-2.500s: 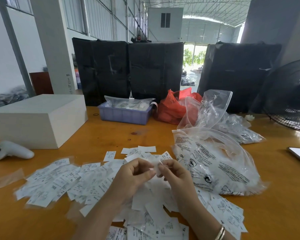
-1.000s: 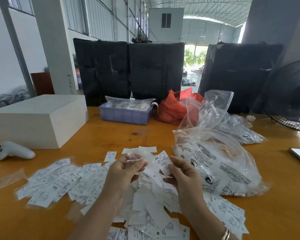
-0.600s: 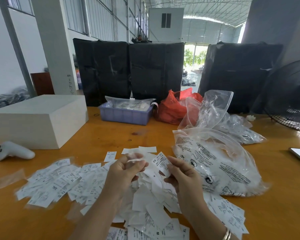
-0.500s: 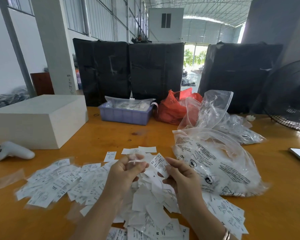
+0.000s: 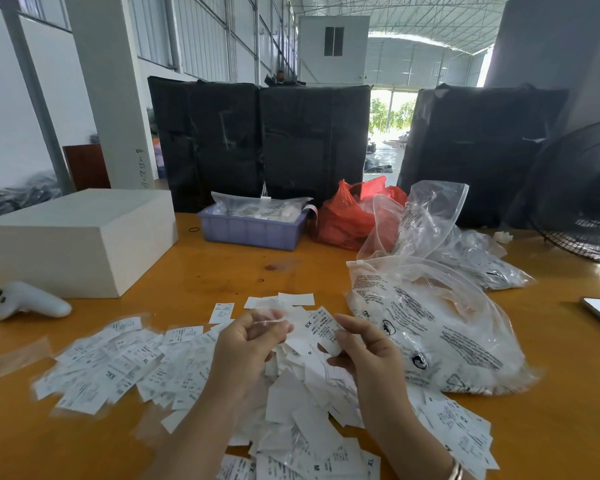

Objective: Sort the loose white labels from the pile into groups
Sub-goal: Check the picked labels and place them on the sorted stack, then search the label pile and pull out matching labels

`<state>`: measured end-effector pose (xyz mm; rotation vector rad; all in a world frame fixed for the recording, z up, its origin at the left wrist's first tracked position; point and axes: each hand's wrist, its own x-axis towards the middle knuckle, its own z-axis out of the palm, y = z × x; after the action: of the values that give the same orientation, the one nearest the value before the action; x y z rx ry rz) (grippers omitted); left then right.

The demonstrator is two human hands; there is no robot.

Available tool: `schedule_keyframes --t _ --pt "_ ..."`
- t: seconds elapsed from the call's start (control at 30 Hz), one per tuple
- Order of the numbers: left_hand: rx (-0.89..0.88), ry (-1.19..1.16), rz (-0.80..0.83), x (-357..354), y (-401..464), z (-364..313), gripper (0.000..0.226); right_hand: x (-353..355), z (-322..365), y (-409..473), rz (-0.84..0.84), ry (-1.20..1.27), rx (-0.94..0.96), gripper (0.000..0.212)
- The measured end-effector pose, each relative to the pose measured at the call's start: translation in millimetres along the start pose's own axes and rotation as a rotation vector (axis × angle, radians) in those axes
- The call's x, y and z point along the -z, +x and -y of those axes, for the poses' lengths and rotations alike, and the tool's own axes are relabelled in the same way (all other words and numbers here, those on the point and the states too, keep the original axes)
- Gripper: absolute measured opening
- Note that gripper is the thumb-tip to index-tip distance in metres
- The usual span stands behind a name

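A heap of loose white labels (image 5: 302,403) lies on the orange table in front of me, under both hands. To its left spreads a flatter group of labels (image 5: 118,362), some marked XL. Another small group (image 5: 458,427) lies at the right by my forearm. My left hand (image 5: 246,344) is raised over the heap and pinches a thin clear strip (image 5: 267,318) between thumb and fingers. My right hand (image 5: 364,351) pinches a white label (image 5: 321,327) printed with XS, held up tilted between the two hands.
A clear bag with black print (image 5: 430,327) lies right of the heap, with more bags behind it. A white box (image 5: 77,237) and a white controller (image 5: 25,301) sit left. A purple tray (image 5: 253,230) and a red bag (image 5: 347,216) stand further back, a fan (image 5: 582,199) far right.
My hands have drawn apart and risen slightly from the heap. The right hand now holds up a printed label, and the left hand holds a clear strip.
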<state>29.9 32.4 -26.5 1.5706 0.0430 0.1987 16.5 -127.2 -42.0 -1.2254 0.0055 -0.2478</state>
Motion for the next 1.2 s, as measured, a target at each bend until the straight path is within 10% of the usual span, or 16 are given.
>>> schedule_keyframes --t 0.5,0.77,1.2 --pt "0.016 0.091 0.145 -3.9 -1.9 1.4 0.019 -6.3 -2.8 -3.0 0.147 -0.269 0.114 0.029" --pt "0.037 0.075 0.125 -5.5 -3.9 -0.5 0.024 -1.2 -4.8 4.0 0.039 0.022 0.024 0.031" --pt "0.077 0.110 -0.024 9.7 9.1 3.3 0.013 8.4 15.9 13.1 0.000 -0.543 0.381 0.027"
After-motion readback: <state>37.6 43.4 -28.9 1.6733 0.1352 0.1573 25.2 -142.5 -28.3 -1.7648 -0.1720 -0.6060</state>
